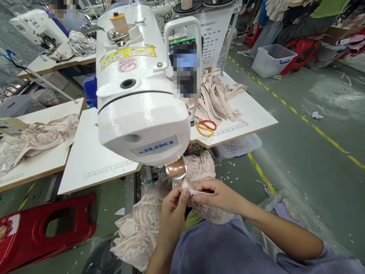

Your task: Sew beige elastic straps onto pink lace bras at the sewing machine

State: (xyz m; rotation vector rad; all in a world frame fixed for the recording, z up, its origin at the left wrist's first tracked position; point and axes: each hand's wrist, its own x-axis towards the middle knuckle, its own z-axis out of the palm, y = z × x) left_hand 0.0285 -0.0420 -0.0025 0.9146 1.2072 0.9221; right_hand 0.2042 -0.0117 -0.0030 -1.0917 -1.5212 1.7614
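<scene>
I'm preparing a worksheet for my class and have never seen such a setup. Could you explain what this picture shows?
This single picture comes from a camera on the person's head, looking forward and down. The large white object is a sewing machine, marked JUKI. No robot works here: the person's bare left hand and right hand pinch a pale strip between them, with pale lace fabric close by. On the white table beyond the hands lie a heap of fabric strips and scissors with red and yellow handles.
</scene>
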